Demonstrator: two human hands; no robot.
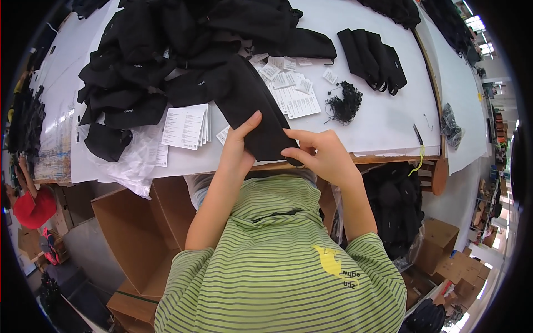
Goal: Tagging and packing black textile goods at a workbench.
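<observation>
A long folded black fabric piece lies slanted over the near edge of the table, its exact kind unclear. My left hand grips it from the left, thumb on top and fingers underneath. At its near right corner my right hand pinches the edge between thumb and forefinger. The piece's far end rests against a heap of similar black fabric pieces. Left of my left hand stands a stack of printed white cards. Small white tags and more printed cards lie beyond my right hand.
A tangle of black cords sits right of the cards, with folded black pieces behind it. Snips on a yellow cord lie at the table's right edge. Clear plastic hangs over the front edge, near an open cardboard box.
</observation>
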